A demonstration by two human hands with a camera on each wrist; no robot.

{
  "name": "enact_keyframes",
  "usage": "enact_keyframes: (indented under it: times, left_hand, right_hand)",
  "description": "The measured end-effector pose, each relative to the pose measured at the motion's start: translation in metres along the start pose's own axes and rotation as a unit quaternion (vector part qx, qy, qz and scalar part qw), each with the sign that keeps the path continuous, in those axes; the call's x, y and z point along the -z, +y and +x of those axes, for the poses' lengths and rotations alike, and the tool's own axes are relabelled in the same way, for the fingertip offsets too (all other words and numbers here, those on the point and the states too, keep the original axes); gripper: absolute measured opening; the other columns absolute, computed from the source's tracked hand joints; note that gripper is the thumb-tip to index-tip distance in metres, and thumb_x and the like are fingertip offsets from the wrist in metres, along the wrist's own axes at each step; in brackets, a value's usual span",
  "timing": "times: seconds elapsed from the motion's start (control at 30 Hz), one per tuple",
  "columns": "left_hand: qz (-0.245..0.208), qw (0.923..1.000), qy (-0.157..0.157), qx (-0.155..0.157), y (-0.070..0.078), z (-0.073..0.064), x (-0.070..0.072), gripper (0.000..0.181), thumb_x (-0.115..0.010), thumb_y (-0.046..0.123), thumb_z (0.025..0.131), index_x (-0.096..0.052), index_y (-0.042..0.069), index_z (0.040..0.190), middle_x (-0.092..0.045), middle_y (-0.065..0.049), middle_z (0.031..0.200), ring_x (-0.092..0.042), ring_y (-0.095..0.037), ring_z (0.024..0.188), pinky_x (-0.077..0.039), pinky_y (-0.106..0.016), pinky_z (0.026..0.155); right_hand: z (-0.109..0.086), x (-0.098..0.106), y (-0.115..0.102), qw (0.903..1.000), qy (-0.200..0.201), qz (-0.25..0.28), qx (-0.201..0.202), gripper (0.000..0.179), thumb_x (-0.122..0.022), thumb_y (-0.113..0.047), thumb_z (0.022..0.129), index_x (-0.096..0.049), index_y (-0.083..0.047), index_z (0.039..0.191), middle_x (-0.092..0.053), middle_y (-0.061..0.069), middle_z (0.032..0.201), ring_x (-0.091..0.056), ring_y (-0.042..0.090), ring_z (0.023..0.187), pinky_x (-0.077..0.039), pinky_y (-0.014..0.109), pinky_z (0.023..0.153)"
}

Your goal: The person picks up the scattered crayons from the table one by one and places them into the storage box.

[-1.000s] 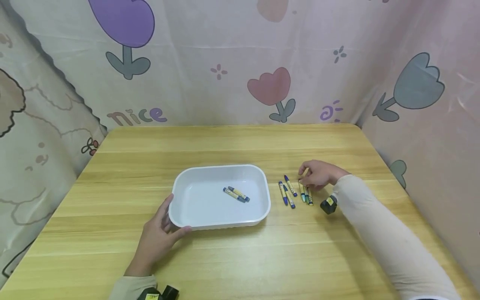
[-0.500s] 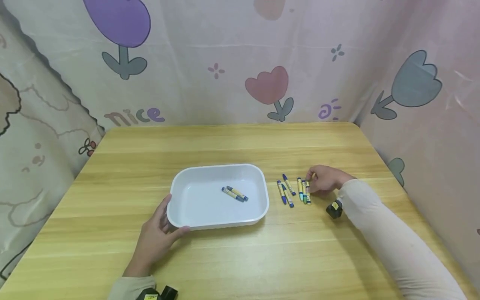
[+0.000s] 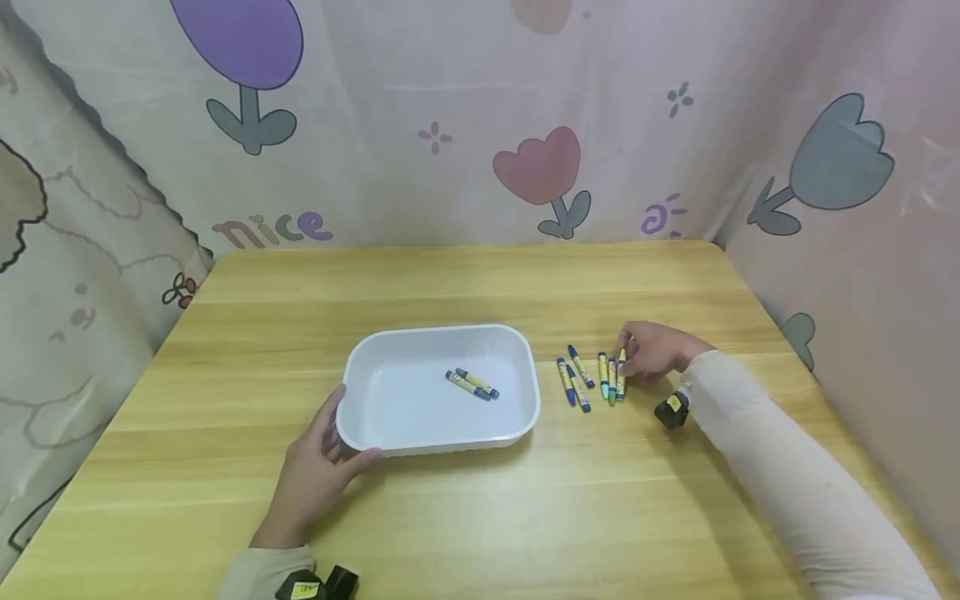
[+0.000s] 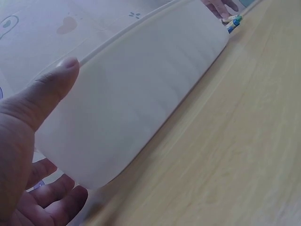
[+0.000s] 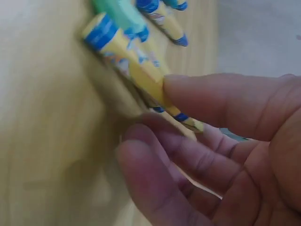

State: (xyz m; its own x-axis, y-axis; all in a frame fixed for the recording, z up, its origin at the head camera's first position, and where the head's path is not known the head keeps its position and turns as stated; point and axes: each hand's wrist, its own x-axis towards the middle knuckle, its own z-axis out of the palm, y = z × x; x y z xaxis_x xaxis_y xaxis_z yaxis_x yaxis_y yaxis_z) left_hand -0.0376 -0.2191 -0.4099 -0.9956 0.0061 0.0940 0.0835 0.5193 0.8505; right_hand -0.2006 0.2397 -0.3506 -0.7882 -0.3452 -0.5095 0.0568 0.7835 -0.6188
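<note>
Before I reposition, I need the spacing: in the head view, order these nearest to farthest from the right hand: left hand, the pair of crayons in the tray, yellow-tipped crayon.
1. Yellow-tipped crayon: pinched by the right hand.
2. Crayon pair: to its left, inside the white tray.
3. Left hand: farthest left, holding the tray's left end.

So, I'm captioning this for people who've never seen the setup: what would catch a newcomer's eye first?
Probably the white tray near the middle of the wooden table, with two crayons inside and the left hand gripping its near left corner. Next, right of the tray, the right hand pinching a yellow-wrapped crayon beside several others. Behind, at upper left, a big purple flower stands out on the pale backdrop.
</note>
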Motion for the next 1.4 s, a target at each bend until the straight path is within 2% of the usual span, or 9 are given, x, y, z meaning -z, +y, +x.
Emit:
enact_keyframes:
  times: [0.17,0.37,0.53,0.73,0.87,1.1,1.4]
  left_hand:
    - [-0.006,1.0000,-0.002,0.002,0.003,0.001,0.002,0.100,-0.079,0.027,0.070,-0.015,0.018,0.147,-0.030,-0.022,0.141,-0.043,-0.034,0.120,-0.042,-0.027,0.092]
    - [-0.001,1.0000,-0.002,0.003,0.004,0.000,0.002,0.101,-0.080,0.027,0.069,-0.015,0.018,0.147,-0.030,-0.020,0.142,-0.044,-0.033,0.119,-0.043,-0.029,0.092]
    - [-0.006,1.0000,-0.002,0.001,0.004,0.000,0.002,0.101,-0.080,0.027,0.069,-0.015,0.018,0.147,-0.030,-0.020,0.142,-0.044,-0.033,0.119,-0.042,-0.028,0.092]
    - [-0.014,0.9999,-0.002,0.004,0.006,-0.001,0.002,0.101,-0.080,0.026,0.069,-0.016,0.018,0.147,-0.029,-0.020,0.142,-0.044,-0.033,0.119,-0.042,-0.030,0.093]
    - [-0.011,0.9999,-0.001,0.003,0.006,-0.001,0.003,0.101,-0.080,0.026,0.069,-0.016,0.018,0.147,-0.029,-0.020,0.142,-0.044,-0.033,0.119,-0.043,-0.031,0.092]
    - [-0.008,0.9999,0.003,-0.006,0.004,0.000,0.003,0.101,-0.080,0.026,0.069,-0.017,0.018,0.147,-0.031,-0.021,0.141,-0.045,-0.034,0.118,-0.042,-0.028,0.092]
    - [-0.011,0.9999,-0.001,-0.003,0.006,-0.001,0.003,0.100,-0.080,0.025,0.069,-0.016,0.017,0.147,-0.031,-0.022,0.140,-0.045,-0.034,0.118,-0.043,-0.030,0.092]
  right_hand:
    - [0.000,0.005,-0.011,0.9999,0.006,0.012,0.009,0.038,-0.061,0.001,0.081,-0.037,0.006,0.111,-0.046,0.012,0.083,-0.052,0.019,0.065,-0.057,0.037,0.062]
    - [0.003,0.008,-0.031,0.9994,0.002,0.013,0.031,0.033,-0.052,0.000,0.088,-0.035,0.006,0.116,-0.043,0.012,0.078,-0.059,0.028,0.075,-0.058,0.041,0.066]
    - [0.007,0.009,-0.046,0.9985,0.001,0.028,0.047,0.037,-0.052,0.003,0.087,-0.032,0.007,0.118,-0.046,0.013,0.075,-0.061,0.033,0.075,-0.058,0.042,0.068]
    - [0.009,0.007,-0.063,0.9970,-0.002,0.053,0.056,0.040,-0.056,0.005,0.086,-0.031,0.003,0.117,-0.049,0.013,0.077,-0.061,0.032,0.070,-0.057,0.046,0.070]
    - [0.011,0.005,-0.076,0.9970,-0.001,0.036,0.068,0.035,-0.056,0.001,0.087,-0.034,-0.001,0.114,-0.050,0.013,0.079,-0.059,0.029,0.070,-0.057,0.045,0.069]
    - [0.013,0.001,-0.099,0.9950,-0.001,0.002,0.100,0.031,-0.054,-0.005,0.089,-0.042,-0.007,0.117,-0.054,0.020,0.098,-0.057,0.028,0.073,-0.058,0.043,0.068]
    - [0.021,-0.013,-0.126,0.9914,-0.003,-0.019,0.129,0.033,-0.058,-0.007,0.087,-0.047,-0.007,0.118,-0.056,0.015,0.099,-0.058,0.027,0.073,-0.058,0.034,0.062]
